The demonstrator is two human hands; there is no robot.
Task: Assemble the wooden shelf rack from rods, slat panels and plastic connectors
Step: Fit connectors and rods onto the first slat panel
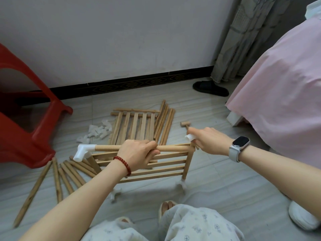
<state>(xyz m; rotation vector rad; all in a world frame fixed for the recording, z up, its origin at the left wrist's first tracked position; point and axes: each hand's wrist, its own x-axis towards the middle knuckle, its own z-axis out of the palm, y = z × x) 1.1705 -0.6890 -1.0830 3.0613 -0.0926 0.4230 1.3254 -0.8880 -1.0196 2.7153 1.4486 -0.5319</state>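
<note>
Left hand: the left hand [139, 153] is wrapped around the top rod [107, 148], fingers curled over it near its middle
Right hand: the right hand [208, 138] pinches a white connector [189, 137] at the rod's right end, above the panel's corner post
Where the work is: the slat panel [156, 167] stands on edge on the floor [217, 180] in front of the person, white feet at its lower corners; an elbow connector [83, 151] already caps the rod's left end
How it will handle: the panel is probably light and fairly stiff, though thin slats could flex or split if twisted (best held by the rod or posts, not a slat)
Connector: smooth moulded plastic, likely a tight push fit, so it needs square pressure along the rod
Wood: pale, round, matt rods; flat narrow slats with visible grain
Spare parts: loose rods [59, 180] lie to the left, a second panel [137, 126] and a heap of connectors [99, 132] further off, a small mallet [185, 124] just beyond the right hand
</note>
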